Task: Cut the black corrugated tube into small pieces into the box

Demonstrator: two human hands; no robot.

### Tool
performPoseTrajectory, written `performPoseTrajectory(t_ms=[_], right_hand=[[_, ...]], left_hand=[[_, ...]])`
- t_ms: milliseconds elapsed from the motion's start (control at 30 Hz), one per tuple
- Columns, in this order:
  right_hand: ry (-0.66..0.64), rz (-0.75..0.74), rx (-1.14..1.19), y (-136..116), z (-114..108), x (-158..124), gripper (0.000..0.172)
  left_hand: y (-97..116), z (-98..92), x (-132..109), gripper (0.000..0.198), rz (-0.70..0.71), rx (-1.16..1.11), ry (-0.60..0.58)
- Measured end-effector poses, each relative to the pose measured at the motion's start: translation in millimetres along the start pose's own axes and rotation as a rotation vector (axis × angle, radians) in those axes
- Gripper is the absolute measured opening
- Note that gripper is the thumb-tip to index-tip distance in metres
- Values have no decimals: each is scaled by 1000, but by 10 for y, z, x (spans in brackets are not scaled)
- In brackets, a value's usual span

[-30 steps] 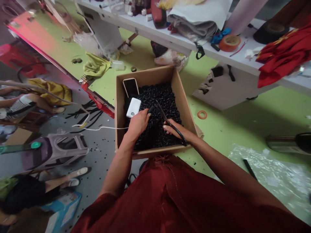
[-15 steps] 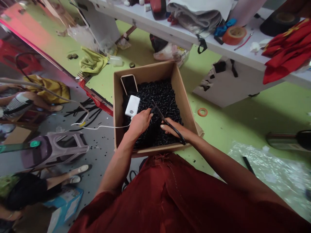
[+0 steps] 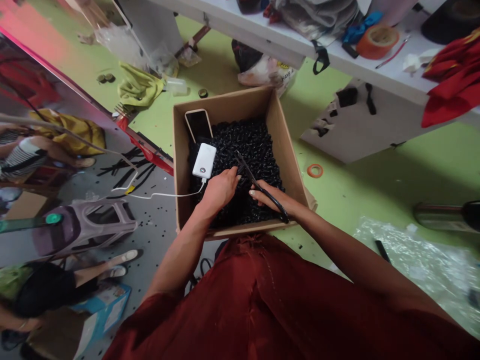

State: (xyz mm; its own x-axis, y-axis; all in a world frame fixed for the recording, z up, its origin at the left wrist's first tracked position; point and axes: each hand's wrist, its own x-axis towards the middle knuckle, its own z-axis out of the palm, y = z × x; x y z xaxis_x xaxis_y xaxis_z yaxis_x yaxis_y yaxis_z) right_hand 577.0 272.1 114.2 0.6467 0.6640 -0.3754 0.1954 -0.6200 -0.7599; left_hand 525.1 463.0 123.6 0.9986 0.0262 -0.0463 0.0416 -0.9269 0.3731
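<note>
My right hand is closed round the dark handles of a pair of scissors, whose blades point up and left over an open cardboard box. Close to the blades, my left hand pinches a small black piece, its far side hidden by the fingers. Below both hands, many short, shiny black pieces fill the box. A white power bank with a white cable plugged in lies on them, left of the scissors. Behind it a phone leans against the box wall.
A white table stands ahead, holding orange tape and red cloth. On the green surface lie a tape ring, a yellow cloth and clear plastic. Left are a stool and other people's legs.
The view has shifted slightly. Both hands stay over the box, and the scissors remain in my right hand beside my left fingertips.
</note>
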Motion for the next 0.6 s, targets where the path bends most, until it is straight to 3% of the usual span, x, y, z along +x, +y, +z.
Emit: performPoseTrajectory(t_ms=[267, 600], right_hand=[[27, 40, 33, -39, -27, -14, 14], [108, 29, -8, -65, -22, -28, 10]], left_hand=[[41, 19, -3, 36, -10, 38, -11], [36, 31, 13, 32, -58, 75, -30]])
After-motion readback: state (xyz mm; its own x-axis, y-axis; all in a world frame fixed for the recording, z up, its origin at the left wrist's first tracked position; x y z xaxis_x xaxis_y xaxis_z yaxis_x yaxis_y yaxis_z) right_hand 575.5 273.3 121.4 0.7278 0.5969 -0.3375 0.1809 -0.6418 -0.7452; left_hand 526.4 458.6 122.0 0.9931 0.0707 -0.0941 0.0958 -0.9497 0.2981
